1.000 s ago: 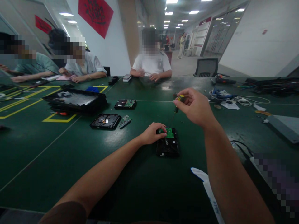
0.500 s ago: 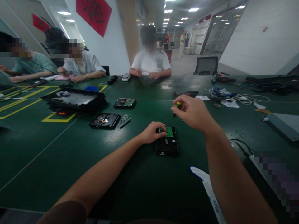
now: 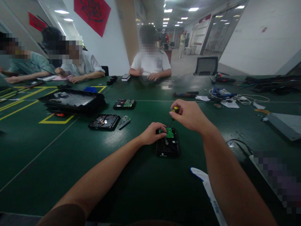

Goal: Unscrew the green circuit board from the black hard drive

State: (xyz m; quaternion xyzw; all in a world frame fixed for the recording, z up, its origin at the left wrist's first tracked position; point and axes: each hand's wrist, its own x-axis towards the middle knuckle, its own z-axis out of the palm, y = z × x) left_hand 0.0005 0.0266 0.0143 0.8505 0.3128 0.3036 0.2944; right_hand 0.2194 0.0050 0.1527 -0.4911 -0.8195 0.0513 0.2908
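A black hard drive with a green circuit board on its far half lies on the table in front of me. My left hand grips the drive at its far left, thumb and fingers resting over the board. A screwdriver with a yellow and dark handle is held upright in my right hand, fingers closed round the handle. Its thin shaft points down to the drive's far edge; whether the tip sits in a screw is too small to tell.
Left of the drive lie a loose circuit board, a second hard drive and a third one. A black tray stands farther left. Tools and a white cable lie beyond my right hand. Several people sit across the table.
My right hand and the screwdriver have come down slightly toward the drive. The left hand keeps its place on the drive; the whole view has shifted a little.
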